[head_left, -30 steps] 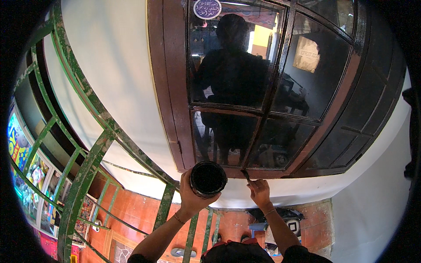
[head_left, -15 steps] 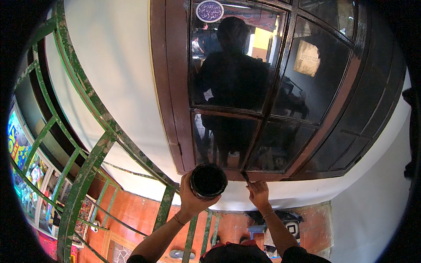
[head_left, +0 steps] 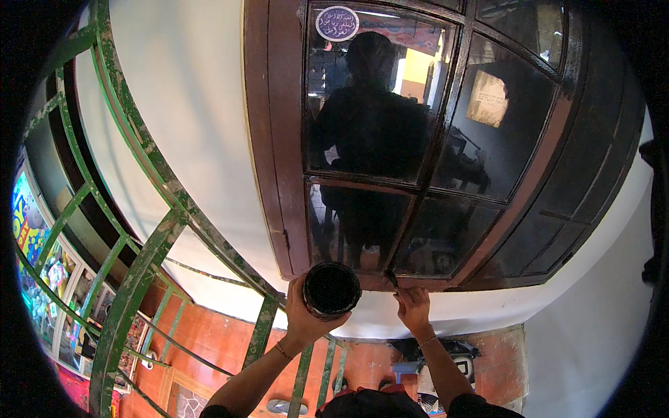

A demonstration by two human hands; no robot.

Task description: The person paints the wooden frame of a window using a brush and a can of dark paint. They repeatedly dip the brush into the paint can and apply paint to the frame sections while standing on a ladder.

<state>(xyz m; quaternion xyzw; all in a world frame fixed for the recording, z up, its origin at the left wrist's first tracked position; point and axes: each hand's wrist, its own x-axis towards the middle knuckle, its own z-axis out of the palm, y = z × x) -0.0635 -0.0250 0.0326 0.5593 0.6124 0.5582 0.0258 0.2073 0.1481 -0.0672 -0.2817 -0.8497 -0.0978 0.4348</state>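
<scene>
My left hand (head_left: 306,317) is wrapped round a round can of black paint (head_left: 331,289), its open top facing up just below the window's lower left. In my right hand (head_left: 414,309) is a small paintbrush (head_left: 392,280), gripped by its handle, with its dark bristles at the bottom rail of the window frame. The brown wooden window frame (head_left: 260,132) carries glossy black paint on its inner bars (head_left: 428,164), while parts of the bottom and right rails look brown. Dark panes between the bars reflect a person's outline.
A chipped green metal scaffold (head_left: 132,306) stands close on my left, reaching under my left forearm. White wall (head_left: 178,104) surrounds the window. Far below lie an orange tiled floor (head_left: 209,341) and a sandal (head_left: 286,406). A round sticker (head_left: 337,24) and a paper piece (head_left: 487,98) are on the glass.
The brush tip has shifted slightly along the bottom rail, and my right hand has moved a little to the right. My left hand and the can stay nearly in place.
</scene>
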